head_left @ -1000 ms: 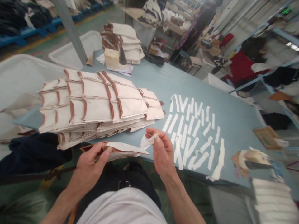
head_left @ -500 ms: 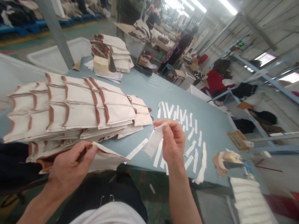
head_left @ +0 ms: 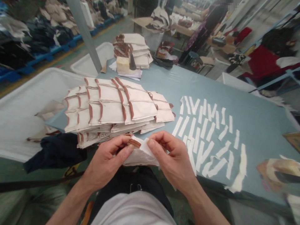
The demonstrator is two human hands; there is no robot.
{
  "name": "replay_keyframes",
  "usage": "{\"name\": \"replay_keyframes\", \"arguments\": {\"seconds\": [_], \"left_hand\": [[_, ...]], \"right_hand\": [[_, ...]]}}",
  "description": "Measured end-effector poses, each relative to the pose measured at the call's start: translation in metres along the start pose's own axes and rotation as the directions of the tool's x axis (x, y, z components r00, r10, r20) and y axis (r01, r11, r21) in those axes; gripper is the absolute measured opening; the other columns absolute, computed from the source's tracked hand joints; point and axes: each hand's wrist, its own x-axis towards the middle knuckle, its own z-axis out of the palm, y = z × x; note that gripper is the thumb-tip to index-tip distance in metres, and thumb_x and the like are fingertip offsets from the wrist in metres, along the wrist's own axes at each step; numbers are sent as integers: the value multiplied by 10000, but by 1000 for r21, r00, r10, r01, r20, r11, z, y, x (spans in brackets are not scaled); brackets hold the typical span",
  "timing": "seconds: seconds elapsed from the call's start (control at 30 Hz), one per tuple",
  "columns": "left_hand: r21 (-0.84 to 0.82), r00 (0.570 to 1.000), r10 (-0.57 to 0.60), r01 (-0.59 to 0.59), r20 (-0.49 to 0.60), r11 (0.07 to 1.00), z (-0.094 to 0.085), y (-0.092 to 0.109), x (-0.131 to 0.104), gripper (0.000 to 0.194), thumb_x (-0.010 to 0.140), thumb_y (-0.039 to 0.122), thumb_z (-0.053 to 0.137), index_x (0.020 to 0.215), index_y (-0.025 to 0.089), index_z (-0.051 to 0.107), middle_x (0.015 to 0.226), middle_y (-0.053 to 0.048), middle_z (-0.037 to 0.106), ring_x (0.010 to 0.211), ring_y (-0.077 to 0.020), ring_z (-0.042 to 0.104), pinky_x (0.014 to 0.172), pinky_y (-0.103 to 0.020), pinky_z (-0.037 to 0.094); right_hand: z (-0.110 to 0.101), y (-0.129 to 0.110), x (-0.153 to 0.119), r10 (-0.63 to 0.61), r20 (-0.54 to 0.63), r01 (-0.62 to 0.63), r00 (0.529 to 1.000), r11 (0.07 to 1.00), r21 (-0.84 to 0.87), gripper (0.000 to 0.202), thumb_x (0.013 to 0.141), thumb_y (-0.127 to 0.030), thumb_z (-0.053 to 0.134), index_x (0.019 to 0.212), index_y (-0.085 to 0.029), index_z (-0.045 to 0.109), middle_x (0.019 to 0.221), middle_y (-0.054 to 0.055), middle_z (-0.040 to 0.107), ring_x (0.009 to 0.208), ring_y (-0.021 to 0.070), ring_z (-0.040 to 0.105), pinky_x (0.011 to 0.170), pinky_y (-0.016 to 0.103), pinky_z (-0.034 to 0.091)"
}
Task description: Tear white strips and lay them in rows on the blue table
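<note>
My left hand [head_left: 110, 161] pinches the brown-edged opening of a cream fabric bag [head_left: 142, 158] near the table's front edge. In my right hand [head_left: 170, 154] is a short white strip [head_left: 145, 146], gripped between thumb and fingers. The strip's near end meets the bag's brown edge, close to my left thumb. The lower part of the bag hangs below both hands, and my fingers partly hide its rim. Behind my left hand lies a stack of cream bags [head_left: 110, 109] with brown trim, overlapping in rows.
On the blue-green table [head_left: 187, 81], several white strips [head_left: 203, 128] lie spread to the right. Farther back is another bag pile [head_left: 137, 47] beside a yellowish block [head_left: 123, 65]. A white bin [head_left: 53, 75] stands left; a tape roll [head_left: 281, 172] sits at right. A person [head_left: 203, 28] is beyond.
My right hand has brought the white strip left to the bag's edge. My left hand and the bag have come toward the middle, and the view has turned left and down.
</note>
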Motion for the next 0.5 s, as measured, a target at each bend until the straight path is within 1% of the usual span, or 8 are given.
{"name": "replay_keyframes", "arguments": {"seconds": [0.1, 0.2, 0.33, 0.4, 0.5], "left_hand": [[-6, 999, 15, -15, 36, 1000, -1, 2, -1, 240, 933, 383, 683, 1038, 221, 824, 1000, -54, 804, 879, -202, 718, 772, -223, 545], [-20, 997, -21, 22, 76, 1000, -1, -1, -1, 270, 954, 373, 663, 1098, 212, 825, 1100, -63, 806, 948, -210, 724, 830, -225, 549], [-92, 990, -68, 80, 125, 993, 2, -1, 0, 299, 976, 365, 645, 1189, 223, 800, 1080, -39, 818, 943, -191, 727, 835, -204, 552], [-133, 986, -88, 107, 143, 985, 4, 0, 1, 313, 980, 392, 645, 1198, 230, 799, 1059, -32, 821, 914, -185, 724, 805, -196, 558], [-171, 977, -128, 157, 170, 973, 5, 0, 3, 343, 975, 443, 651, 1205, 238, 800, 987, -22, 819, 823, -167, 703, 716, -181, 556]], "right_hand": [[8, -4, -3, -23, -31, 21, 999, 997, -72, 174, 936, -306, 645, 824, -182, 693, 712, -5, 694, 597, 108, 581, 551, 217, 444], [11, -4, -6, -31, -85, 19, 996, 989, -145, 166, 937, -294, 633, 826, -186, 692, 707, -8, 711, 590, 110, 600, 574, 222, 463], [12, -1, -9, -61, -95, 36, 994, 969, -244, 155, 945, -284, 629, 846, -188, 699, 738, -7, 735, 623, 113, 638, 620, 222, 474], [12, 2, -9, -70, -109, 38, 992, 961, -273, 154, 947, -290, 632, 851, -191, 700, 745, -7, 742, 631, 115, 650, 625, 223, 472], [14, 7, -7, -77, -132, 37, 988, 959, -280, 155, 942, -294, 632, 844, -195, 699, 732, -11, 744, 619, 118, 655, 627, 231, 475]]}}
